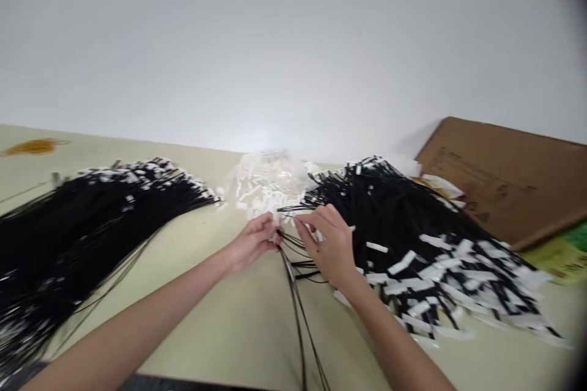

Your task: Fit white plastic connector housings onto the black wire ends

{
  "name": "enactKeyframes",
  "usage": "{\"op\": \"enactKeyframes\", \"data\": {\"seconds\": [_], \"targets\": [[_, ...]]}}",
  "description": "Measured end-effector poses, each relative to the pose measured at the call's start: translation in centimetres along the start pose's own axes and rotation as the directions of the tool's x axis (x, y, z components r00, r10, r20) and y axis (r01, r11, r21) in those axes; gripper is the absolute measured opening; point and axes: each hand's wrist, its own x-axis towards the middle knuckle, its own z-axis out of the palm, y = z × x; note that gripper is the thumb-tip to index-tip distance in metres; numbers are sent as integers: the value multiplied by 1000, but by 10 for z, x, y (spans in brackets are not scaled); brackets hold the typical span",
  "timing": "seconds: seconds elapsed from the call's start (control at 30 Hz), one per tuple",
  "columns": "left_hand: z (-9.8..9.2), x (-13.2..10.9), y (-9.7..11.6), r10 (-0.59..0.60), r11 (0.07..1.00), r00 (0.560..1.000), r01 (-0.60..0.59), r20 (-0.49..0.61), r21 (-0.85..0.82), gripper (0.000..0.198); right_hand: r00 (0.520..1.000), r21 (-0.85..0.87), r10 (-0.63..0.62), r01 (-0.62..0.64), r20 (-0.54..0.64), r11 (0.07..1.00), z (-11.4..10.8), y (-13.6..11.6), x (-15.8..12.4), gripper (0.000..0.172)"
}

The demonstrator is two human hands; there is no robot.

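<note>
Thin black cables (pixel 296 305) hang down from my left hand (pixel 254 239), whose thumb and fingers pinch them near one end. Close on its right, my right hand (pixel 328 244) has thumb and forefinger pressed together on a thin black cable (pixel 287 215). More cable ends stick out between the two hands and behind the right one. Just beyond my fingertips lie small white pieces (pixel 261 195) in a clear plastic bag (pixel 275 168). Whether a white piece is between my left fingertips I cannot tell.
A big heap of black cables (pixel 82 226) with white ends covers the left side. Another heap with white tags (pixel 403 263) lies on the right. Brown cardboard (pixel 499 177) leans on the wall behind it. An orange bundle (pixel 36 146) sits far left on the pale table (pixel 229 324).
</note>
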Motion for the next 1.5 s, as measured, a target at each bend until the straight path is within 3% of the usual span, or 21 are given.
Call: {"op": "enactKeyframes", "data": {"seconds": [0.3, 1.5], "targets": [[-1, 4, 4, -57, 997, 998, 55, 29, 58, 16, 990, -43, -57, 63, 129, 997, -3, 7, -1, 13], [0, 5, 3, -64, 996, 996, 60, 57, 61, 16, 978, -64, -127, 139, 164, 988, 4, 8, -6, 17]]}}
